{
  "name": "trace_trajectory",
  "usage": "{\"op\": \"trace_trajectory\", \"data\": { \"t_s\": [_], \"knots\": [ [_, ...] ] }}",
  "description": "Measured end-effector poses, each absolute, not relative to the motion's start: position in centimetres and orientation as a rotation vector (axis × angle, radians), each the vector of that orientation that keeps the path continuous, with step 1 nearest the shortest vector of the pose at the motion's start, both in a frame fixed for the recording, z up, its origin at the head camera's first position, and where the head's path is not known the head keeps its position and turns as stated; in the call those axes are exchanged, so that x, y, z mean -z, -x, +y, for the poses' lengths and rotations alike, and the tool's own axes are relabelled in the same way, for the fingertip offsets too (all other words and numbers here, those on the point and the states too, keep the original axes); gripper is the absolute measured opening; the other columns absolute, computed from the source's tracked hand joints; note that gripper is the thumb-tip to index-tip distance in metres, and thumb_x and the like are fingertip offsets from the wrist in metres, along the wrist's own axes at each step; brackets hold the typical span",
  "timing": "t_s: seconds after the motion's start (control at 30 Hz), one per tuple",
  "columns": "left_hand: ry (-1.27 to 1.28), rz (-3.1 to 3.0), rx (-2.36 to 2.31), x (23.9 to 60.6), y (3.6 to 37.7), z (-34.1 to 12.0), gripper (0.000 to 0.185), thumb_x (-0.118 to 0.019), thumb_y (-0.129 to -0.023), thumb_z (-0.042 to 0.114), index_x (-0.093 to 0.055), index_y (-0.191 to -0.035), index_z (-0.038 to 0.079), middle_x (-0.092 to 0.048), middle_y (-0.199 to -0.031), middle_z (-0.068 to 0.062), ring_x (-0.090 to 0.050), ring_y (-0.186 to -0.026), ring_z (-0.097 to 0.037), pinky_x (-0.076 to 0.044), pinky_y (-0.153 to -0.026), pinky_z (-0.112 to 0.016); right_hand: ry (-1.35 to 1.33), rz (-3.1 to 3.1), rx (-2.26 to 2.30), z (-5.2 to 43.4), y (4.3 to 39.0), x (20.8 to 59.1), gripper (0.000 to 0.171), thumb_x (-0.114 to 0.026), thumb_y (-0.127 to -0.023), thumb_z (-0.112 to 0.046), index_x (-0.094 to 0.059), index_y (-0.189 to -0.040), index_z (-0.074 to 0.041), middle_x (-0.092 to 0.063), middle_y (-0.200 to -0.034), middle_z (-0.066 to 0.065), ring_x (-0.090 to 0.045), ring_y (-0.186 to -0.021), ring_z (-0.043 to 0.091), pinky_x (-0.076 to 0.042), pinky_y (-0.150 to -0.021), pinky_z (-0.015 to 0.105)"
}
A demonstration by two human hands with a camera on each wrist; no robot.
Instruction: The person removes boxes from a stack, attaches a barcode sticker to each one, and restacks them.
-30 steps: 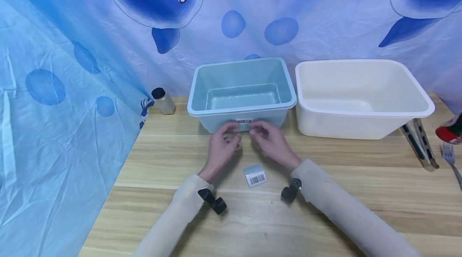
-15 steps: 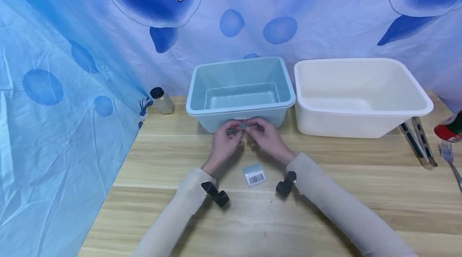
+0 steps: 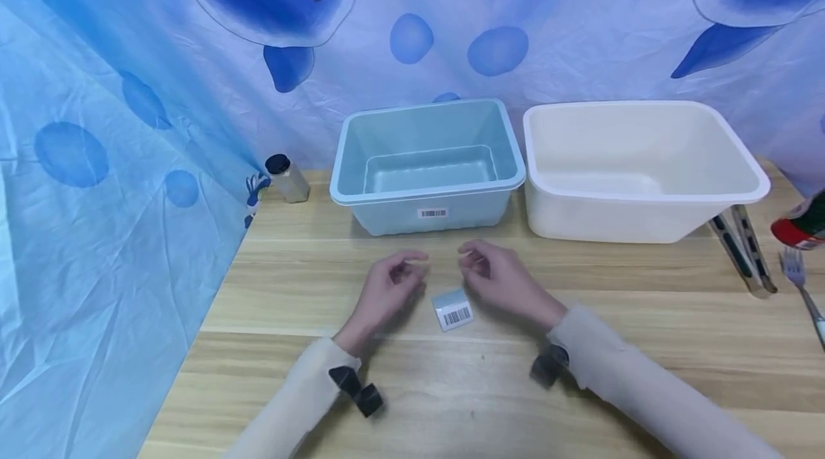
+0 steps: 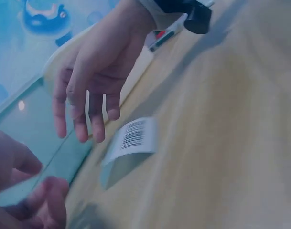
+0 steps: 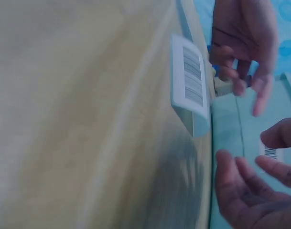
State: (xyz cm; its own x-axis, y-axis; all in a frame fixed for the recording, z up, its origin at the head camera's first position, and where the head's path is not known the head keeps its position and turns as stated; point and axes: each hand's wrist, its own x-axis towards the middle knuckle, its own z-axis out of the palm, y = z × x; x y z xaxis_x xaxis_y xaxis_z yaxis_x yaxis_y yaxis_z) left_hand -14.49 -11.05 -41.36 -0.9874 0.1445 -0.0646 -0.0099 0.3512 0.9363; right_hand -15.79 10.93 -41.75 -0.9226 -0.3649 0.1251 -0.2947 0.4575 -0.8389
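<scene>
A light blue bin [image 3: 428, 190] stands at the back of the wooden table, with a small barcode sticker [image 3: 432, 213] on its front wall. A loose barcode label [image 3: 453, 310] lies on the table in front of it, also seen in the wrist views [image 4: 131, 143] [image 5: 190, 83]. My left hand [image 3: 407, 269] hovers just left of the label, fingers loosely curled and holding nothing. My right hand [image 3: 475, 263] hovers just right of it with relaxed fingers [image 4: 88, 119], also holding nothing. Both hands are apart from the bin.
A white bin [image 3: 644, 230] stands right of the blue one. A small black-lidded jar [image 3: 286, 177] sits at the back left. Tongs [image 3: 741, 248], a fork [image 3: 802, 280] and a red-rimmed can [image 3: 799, 226] lie at the far right. A blue curtain hangs behind and to the left.
Both hands have drawn back from the blue bin's front wall toward me and moved apart. The sticker on the bin is now uncovered.
</scene>
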Motion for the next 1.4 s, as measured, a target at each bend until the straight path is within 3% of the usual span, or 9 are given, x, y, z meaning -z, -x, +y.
{"op": "trace_trajectory", "data": {
  "t_s": [0.2, 0.43, 0.7, 1.2, 1.4],
  "knots": [
    [-0.125, 2.515, -1.527, 41.7, 11.2, -11.7, 0.031, -0.065, -0.086, 0.005, -0.068, -0.116, 0.01, -0.073, -0.095, -0.012, -0.066, -0.075, -0.014, -0.054, -0.064, -0.023, 0.526, 2.672, 1.44, 12.1, 13.4, 41.8, 0.031, -0.063, -0.084, -0.003, -0.063, -0.115, 0.0, -0.071, -0.101, 0.011, -0.068, -0.089, 0.018, -0.058, -0.081, 0.032],
    [-0.209, 2.395, -1.617, 42.4, 9.8, -10.9, 0.031, -0.067, -0.086, 0.002, -0.065, -0.117, 0.001, -0.072, -0.102, -0.021, -0.071, -0.089, -0.026, -0.057, -0.075, -0.022, 0.495, 2.612, 1.531, 11.9, 11.8, 43.0, 0.025, -0.065, -0.082, 0.002, -0.065, -0.107, 0.001, -0.072, -0.097, 0.012, -0.067, -0.084, 0.016, -0.057, -0.073, 0.021],
    [-0.235, 2.325, -1.673, 42.8, 9.7, -10.1, 0.031, -0.067, -0.087, 0.0, -0.064, -0.117, -0.004, -0.07, -0.108, -0.022, -0.069, -0.098, -0.029, -0.057, -0.08, -0.022, 0.509, 2.542, 1.589, 11.8, 11.5, 44.0, 0.021, -0.067, -0.082, 0.003, -0.066, -0.103, 0.0, -0.073, -0.094, 0.012, -0.067, -0.079, 0.014, -0.056, -0.069, 0.021],
    [-0.277, 2.273, -1.759, 42.3, 9.8, -8.2, 0.034, -0.069, -0.082, -0.004, -0.066, -0.116, 0.001, -0.07, -0.108, -0.02, -0.07, -0.092, -0.026, -0.056, -0.08, -0.02, 0.256, 2.498, 1.71, 11.9, 10.8, 43.5, 0.018, -0.071, -0.081, 0.0, -0.07, -0.098, -0.007, -0.071, -0.088, 0.006, -0.065, -0.078, 0.013, -0.056, -0.07, 0.02],
    [-0.188, 2.284, -1.853, 41.5, 9.8, -7.3, 0.029, -0.072, -0.078, -0.005, -0.07, -0.106, 0.002, -0.071, -0.101, -0.016, -0.069, -0.086, -0.019, -0.058, -0.074, -0.021, 0.395, 2.563, 1.686, 12.6, 10.3, 42.7, 0.022, -0.072, -0.082, -0.004, -0.069, -0.102, -0.012, -0.07, -0.092, 0.002, -0.064, -0.081, 0.01, -0.056, -0.071, 0.022]
  ]
}}
